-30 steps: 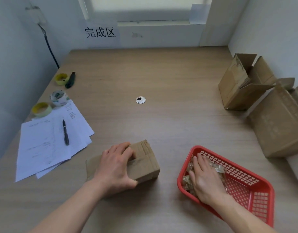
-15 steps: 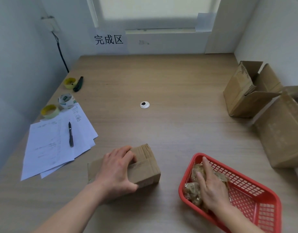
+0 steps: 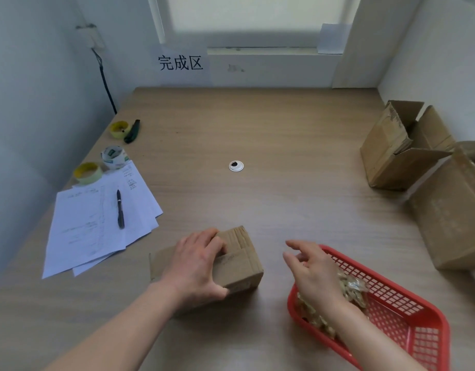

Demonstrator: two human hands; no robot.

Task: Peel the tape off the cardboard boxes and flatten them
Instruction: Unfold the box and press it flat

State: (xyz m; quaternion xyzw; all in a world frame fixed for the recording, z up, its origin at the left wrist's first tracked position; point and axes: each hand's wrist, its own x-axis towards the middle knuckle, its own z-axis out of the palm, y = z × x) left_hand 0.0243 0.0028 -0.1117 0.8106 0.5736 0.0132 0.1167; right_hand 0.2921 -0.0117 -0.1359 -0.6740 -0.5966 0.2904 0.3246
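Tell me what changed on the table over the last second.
The right hand lifted off the crumpled tape it was pressing into the red basket and now hovers over the basket's near-left rim, fingers spread and holding nothing, reaching toward the small box. The left hand still grips that box, which has not moved.

The small closed brown cardboard box [image 3: 231, 263] sits on the near middle of the wooden table [image 3: 284, 129], and everything is placed from it. The left hand [image 3: 197, 266] lies on top of it. Just right of it stands the red plastic mesh basket [image 3: 407, 322], crumpled clear tape wads [image 3: 351, 289] inside, the right hand [image 3: 311, 271] over the basket's near-left rim. Left of it lie white paper sheets [image 3: 91, 226] with a black pen [image 3: 120, 208] on them; behind those, three tape rolls [image 3: 113, 156]. Far right, two larger open brown cardboard boxes [image 3: 391, 151] stand against the wall.
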